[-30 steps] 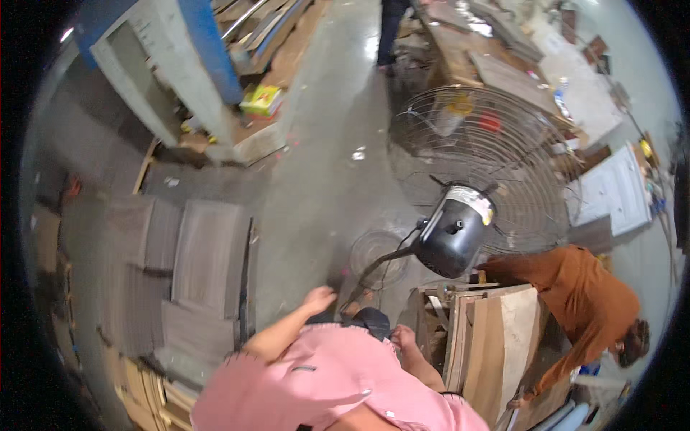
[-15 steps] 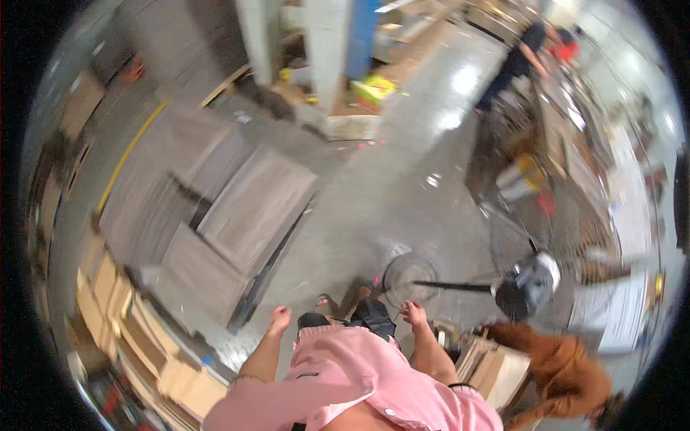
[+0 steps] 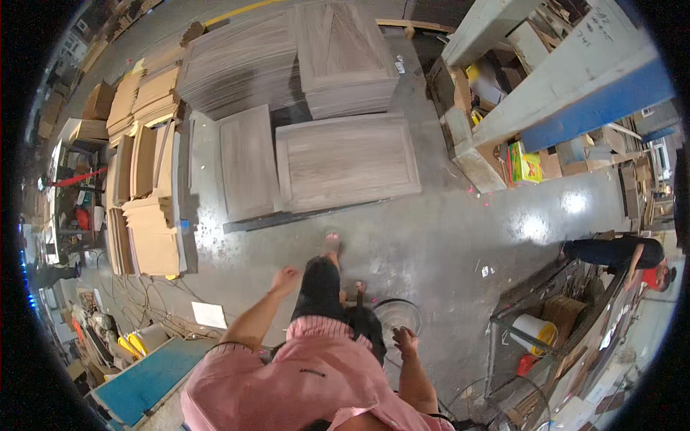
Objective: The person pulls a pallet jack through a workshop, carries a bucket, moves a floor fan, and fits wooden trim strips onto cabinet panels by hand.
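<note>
I look straight down at my pink shirt and dark trousers as I step across a grey concrete floor [image 3: 445, 237]. My left hand [image 3: 284, 279] swings out at my left side, fingers loosely curled, holding nothing. My right hand [image 3: 405, 340] hangs at my right side, fingers loosely bent and empty, just above the round base of a pedestal fan [image 3: 399, 314]. Ahead of my leading foot lies a stack of grey-brown wooden door panels [image 3: 346, 161].
More panel stacks [image 3: 248, 169] and light board piles [image 3: 149, 237] stand at the left. A grey and blue machine frame [image 3: 553, 86] fills the upper right. Another person [image 3: 618, 253] bends by a wire cart with a white bucket [image 3: 533, 331]. A blue table [image 3: 151, 373] sits lower left.
The view has swung round: the panel stacks moved from the left to straight ahead, the fan head left the picture, and I have stepped forward with both arms swinging.
</note>
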`<control>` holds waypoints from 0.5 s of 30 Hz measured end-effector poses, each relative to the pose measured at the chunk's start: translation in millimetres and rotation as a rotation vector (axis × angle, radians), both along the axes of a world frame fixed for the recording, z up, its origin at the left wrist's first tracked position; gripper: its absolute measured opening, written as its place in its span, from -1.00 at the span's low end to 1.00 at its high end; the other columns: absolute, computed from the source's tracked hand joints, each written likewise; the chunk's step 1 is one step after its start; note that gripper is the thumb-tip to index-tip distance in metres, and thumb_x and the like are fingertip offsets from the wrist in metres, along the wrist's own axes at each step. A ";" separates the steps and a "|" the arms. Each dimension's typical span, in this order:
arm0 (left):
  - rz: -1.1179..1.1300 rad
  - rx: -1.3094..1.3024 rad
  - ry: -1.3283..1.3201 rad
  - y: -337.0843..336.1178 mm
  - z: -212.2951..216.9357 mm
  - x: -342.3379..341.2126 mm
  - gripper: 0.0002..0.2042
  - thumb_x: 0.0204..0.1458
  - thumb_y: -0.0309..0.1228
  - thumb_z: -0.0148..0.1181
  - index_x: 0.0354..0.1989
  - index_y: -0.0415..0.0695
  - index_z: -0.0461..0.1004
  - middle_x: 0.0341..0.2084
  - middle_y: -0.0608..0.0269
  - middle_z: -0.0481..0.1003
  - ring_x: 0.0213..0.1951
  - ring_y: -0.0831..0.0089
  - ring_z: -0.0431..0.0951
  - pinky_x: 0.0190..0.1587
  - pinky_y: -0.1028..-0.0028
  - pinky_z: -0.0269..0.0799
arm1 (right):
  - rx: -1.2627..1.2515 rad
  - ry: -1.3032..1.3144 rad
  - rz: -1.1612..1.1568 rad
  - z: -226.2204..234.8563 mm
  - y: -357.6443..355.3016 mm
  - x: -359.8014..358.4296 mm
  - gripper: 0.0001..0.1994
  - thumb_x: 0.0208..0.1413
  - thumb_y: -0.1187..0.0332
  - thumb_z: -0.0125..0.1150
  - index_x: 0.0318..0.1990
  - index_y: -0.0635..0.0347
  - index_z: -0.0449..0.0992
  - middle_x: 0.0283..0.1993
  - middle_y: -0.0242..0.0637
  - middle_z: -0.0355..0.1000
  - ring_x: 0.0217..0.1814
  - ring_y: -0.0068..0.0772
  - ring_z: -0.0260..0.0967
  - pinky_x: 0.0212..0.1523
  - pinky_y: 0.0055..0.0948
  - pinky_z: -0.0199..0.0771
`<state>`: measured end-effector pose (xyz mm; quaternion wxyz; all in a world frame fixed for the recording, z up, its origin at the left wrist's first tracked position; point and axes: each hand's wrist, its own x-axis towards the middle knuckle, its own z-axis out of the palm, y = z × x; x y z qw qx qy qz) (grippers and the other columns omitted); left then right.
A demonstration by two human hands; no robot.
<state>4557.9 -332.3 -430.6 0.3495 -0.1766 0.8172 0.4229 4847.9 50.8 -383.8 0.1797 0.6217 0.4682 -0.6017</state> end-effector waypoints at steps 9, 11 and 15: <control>0.072 -0.492 0.217 -102.9 -202.7 -128.3 -0.40 0.05 -0.01 0.13 0.18 -0.13 0.26 0.02 -0.09 0.43 0.12 -0.08 0.36 0.13 0.20 0.30 | 0.306 0.206 0.537 -177.9 168.5 -233.0 -0.69 0.11 0.26 0.17 -0.03 0.20 0.48 -0.24 -0.32 0.51 -0.17 -0.38 0.45 -0.21 -0.40 0.44; 0.100 -0.321 0.255 -57.0 -225.5 -208.3 -0.28 0.03 0.02 0.16 0.27 -0.17 0.14 0.07 -0.19 0.37 0.19 -0.09 0.28 0.18 0.18 0.25 | 0.501 -0.022 0.791 -142.9 188.3 -346.2 -0.76 0.08 0.30 0.19 -0.13 0.20 0.54 -0.27 -0.35 0.52 -0.21 -0.46 0.43 -0.17 -0.43 0.43; 0.321 0.399 0.399 -94.2 -295.2 -275.6 -0.12 0.00 0.11 0.16 0.29 -0.37 0.04 0.20 -0.24 0.22 0.29 -0.03 0.16 0.28 0.22 0.10 | 0.475 0.237 0.844 -210.9 234.0 -491.5 -0.62 0.19 0.20 0.07 0.03 0.32 0.40 0.02 -0.12 0.42 0.07 -0.24 0.35 0.11 -0.35 0.34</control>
